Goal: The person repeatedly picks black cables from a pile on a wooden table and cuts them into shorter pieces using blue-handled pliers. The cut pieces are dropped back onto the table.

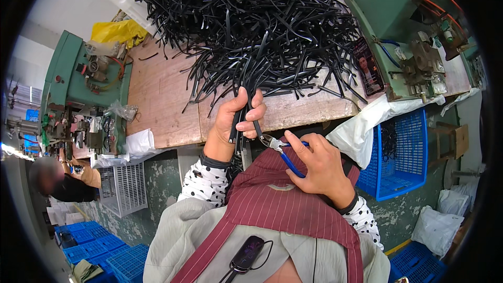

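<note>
- Centrally, the left hand [238, 118] has its fingers closed round a bundle of black strips [250, 78], whose ends stick out above and below the grip.
- Just right of it, the right hand [325, 165] has its fingers loosely bent about the handles of blue-handled pliers [277, 145], thumb and forefinger well apart.
- The pliers' tip is at the lower end of one strip beside the left hand; whether it grips the strip I cannot tell.
- Above the hands, a big tangled pile [251, 26] of similar strips fills the upper middle of the frame, spilling over the wooden surface [162, 89].
- Near the pile's right side, a phone [368, 68] shows a picture.
- Green machines stand at either side, one at left [68, 84], another at upper right [387, 15]; a yellow bag [118, 32] sits at upper left.
- Below the hands is a striped maroon apron [283, 199].
- Farther out are a blue crate [403, 178] at right, a white crate [124, 188] at left, and another person [73, 188] at the left edge.
</note>
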The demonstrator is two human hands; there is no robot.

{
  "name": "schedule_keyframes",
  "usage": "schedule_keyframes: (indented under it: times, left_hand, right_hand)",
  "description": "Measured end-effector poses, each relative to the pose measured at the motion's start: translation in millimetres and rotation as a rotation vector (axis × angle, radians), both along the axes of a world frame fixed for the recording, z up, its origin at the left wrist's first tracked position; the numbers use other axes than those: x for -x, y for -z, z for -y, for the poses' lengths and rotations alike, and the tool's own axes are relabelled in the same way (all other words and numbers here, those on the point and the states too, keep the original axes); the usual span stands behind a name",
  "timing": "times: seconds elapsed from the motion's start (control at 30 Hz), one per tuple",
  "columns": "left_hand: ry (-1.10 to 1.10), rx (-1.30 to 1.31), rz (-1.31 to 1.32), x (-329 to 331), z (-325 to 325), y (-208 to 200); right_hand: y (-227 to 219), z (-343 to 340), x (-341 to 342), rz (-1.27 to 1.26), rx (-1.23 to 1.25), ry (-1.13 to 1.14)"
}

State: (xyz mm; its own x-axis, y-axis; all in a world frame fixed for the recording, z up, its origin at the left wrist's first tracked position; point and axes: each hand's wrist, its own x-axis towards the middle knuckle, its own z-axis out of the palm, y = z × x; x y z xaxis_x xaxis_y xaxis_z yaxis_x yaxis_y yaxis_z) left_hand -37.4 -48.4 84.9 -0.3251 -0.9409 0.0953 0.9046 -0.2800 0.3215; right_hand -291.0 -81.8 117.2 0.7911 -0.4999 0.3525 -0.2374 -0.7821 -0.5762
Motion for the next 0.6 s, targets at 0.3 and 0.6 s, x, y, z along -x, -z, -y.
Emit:
schedule_keyframes:
  times: [0.3,0.6]
  left_hand:
    - [-0.432,0.140,0.324,18.9,-7.4,-7.0]
    - [-0.922,0.294,0.829,50.9,-20.7,-18.2]
  right_hand:
    - [8.9,6.1,10.1,-0.023,-0.160,-0.003]
    - [12.6,7.1,11.1,0.038,-0.453,-0.026]
